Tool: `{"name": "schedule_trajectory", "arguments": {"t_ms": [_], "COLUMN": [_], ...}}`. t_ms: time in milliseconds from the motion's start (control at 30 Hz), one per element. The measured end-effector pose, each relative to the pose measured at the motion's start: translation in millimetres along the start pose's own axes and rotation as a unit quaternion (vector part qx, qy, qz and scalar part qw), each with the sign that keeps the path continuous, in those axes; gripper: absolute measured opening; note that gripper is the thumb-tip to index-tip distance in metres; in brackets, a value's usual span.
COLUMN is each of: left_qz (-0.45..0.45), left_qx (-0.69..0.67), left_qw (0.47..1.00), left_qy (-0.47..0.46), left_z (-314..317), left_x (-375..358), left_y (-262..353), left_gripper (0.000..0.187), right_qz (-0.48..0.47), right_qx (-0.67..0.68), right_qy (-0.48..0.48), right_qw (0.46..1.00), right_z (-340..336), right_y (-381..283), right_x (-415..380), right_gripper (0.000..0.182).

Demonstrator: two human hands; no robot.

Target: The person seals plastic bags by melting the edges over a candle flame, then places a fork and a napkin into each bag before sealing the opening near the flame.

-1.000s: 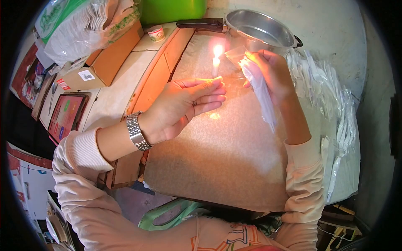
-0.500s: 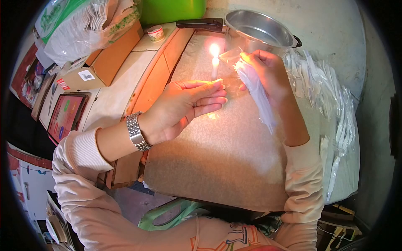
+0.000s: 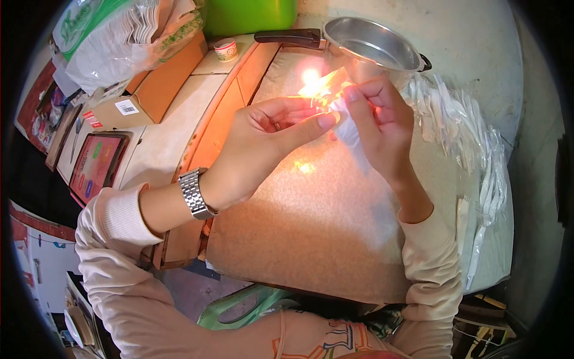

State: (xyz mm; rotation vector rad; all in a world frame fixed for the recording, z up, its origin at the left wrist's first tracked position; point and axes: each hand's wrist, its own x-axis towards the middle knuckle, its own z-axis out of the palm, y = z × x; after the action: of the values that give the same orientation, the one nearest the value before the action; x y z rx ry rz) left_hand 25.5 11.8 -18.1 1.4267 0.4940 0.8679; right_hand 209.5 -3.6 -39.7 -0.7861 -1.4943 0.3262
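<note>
A candle flame (image 3: 311, 82) glows brightly above the board, its candle hidden behind my fingers. My right hand (image 3: 379, 119) is closed around a thin white plastic packet (image 3: 351, 133), with the packet's clear end (image 3: 336, 79) beside the flame. My left hand (image 3: 275, 131), with a metal watch at its wrist, is just below the flame. Its thumb and fingertips close on the near edge of the packet; glare blurs the exact contact.
A steel pot (image 3: 373, 45) with a black handle stands behind the hands. Wrapped plastic cutlery (image 3: 490, 161) lies at the right. A cardboard box (image 3: 161, 90), a small cup (image 3: 226, 50) and a green container (image 3: 248, 15) are at the upper left.
My right hand has moved left and slightly down with the packet, its clear end now at the flame. My left hand has shifted toward the packet, its fingers meeting it.
</note>
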Motion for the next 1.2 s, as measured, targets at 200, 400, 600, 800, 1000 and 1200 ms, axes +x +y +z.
{"name": "schedule_trajectory", "arguments": {"t_ms": [200, 400, 600, 800, 1000, 1200], "left_qz": [0.038, -0.017, -0.210, -0.210, -0.212, -0.218], "left_qx": [0.014, -0.017, -0.073, -0.056, -0.056, -0.057], "left_qw": [0.999, 1.000, 0.975, 0.976, 0.976, 0.974], "left_qy": [-0.004, 0.006, -0.002, -0.012, -0.016, -0.018], "left_z": [5, 1, 1, 0, -2, -1], "left_x": [-4, -5, -5, -4, -2, -2], "left_y": [2, 0, 3, 1, -1, -1], "left_gripper": [0.016, 0.019, 0.024, 0.026, 0.027, 0.028], "right_qz": [-0.025, 0.045, 0.242, 0.281, 0.271, 0.239], "right_qx": [-0.025, 0.025, 0.033, -0.023, -0.025, -0.066], "right_qy": [-0.008, -0.001, -0.015, -0.027, -0.008, -0.014], "right_qw": [0.999, 0.999, 0.970, 0.959, 0.962, 0.969], "right_z": [1, 1, -6, -10, -13, -16], "right_y": [-8, -15, -16, -8, 4, 16], "right_x": [-3, -5, 5, 11, 15, 17], "right_gripper": [0.010, 0.011, 0.014, 0.015, 0.017, 0.019]}}
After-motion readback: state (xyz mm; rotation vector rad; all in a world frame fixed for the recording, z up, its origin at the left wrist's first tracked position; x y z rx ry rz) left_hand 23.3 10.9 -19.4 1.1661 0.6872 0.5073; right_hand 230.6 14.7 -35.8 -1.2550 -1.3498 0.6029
